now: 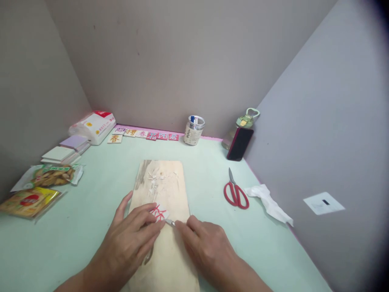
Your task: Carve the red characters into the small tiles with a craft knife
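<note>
Down on a board (170, 182), the fingers of the left hand (127, 232) hold a tile (160, 213) while the right hand (209, 242) grips a knife (170, 222), its tip at the edge; pushed too hard, it could skip into those nearby fingertips or gouge the red character (158, 211).

Two bare hands of person, left hand (130, 233) and right hand (209, 243), both soft and round at edges. Left fingers (142, 213) long and thin, small bumps at joints. Right knuckles (219, 232) round, with little creases; some right fingers hidden, shape hard to tell. Fingernails too small and blurry to tell. Wrists (232, 263) bare and smooth. Left forearm (79, 280) and right forearm (246, 275) bare too, smooth, cut off by bottom edge of view. Soft shine on backs of hands.
</note>
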`<state>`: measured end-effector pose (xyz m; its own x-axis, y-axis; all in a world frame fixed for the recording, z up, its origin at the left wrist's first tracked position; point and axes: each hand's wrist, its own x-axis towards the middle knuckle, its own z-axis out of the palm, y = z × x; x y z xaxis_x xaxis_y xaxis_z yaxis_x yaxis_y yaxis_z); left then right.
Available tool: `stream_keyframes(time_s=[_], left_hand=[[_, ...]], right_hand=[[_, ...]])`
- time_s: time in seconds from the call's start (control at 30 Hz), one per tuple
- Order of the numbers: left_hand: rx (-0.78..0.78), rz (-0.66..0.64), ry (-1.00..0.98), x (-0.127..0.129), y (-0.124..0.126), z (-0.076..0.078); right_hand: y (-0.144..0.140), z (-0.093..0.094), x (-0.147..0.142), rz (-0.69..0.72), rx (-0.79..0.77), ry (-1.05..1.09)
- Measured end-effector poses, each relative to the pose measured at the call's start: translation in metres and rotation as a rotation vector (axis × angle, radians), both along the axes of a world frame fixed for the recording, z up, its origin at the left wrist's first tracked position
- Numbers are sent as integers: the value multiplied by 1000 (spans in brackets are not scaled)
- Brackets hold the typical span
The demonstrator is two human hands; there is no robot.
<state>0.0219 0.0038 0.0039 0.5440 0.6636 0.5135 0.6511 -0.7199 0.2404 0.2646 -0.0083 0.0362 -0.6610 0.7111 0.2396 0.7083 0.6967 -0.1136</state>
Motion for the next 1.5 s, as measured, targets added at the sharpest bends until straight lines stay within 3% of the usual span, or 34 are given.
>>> stream_keyframes(time_s=[0.13,0.43,0.83,1.03,1.5], left_hand=[[-35,18,-9,0,-2,-1],[-98,193,-68,2,-1,-7],[-155,195,-62,-3,-1,-15],[-251,175,-92,-11,2,-20],[-355,164,-121,-18,9,-14]], right_hand=[[3,5,7,-7,-145,42],[1,2,8,-25,-208,72],[4,8,7,-44,-356,69],[3,6,2,-169,-205,-44],[19,13,14,49,-223,-36]])
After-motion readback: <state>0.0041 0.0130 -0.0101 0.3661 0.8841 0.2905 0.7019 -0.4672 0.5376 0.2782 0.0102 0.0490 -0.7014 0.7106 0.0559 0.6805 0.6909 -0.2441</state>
